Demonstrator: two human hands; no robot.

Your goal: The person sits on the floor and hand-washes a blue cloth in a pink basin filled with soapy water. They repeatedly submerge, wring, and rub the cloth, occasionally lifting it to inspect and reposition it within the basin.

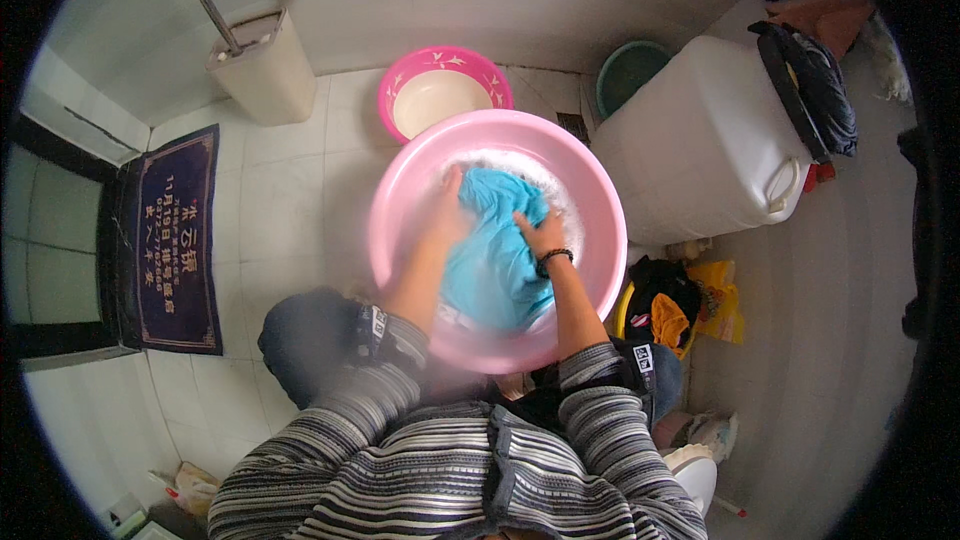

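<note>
Before me a large pink plastic basin [391, 202] holds soapy water with white suds [564, 184] along its far and right sides. A wet turquoise cloth [495, 262], perhaps a garment, lies bunched in it. My right hand [545, 234], with a dark beaded bracelet [553, 261] at the wrist, grips the cloth's right edge, thumb on top and fingers partly hidden in the suds. At the upper left edge of the cloth is my left hand [452, 199]. It touches the fabric, but a blur hides how its fingers are set.
Behind the basin stands a smaller magenta-rimmed basin [442, 94], beside a floor drain [573, 126]. To the right are a green tub [630, 75], a big white plastic barrel [697, 142] and a yellow-rimmed container of clothes [664, 315]. Leftward, a mop bucket [266, 67] and a dark doormat [176, 240] bearing writing.
</note>
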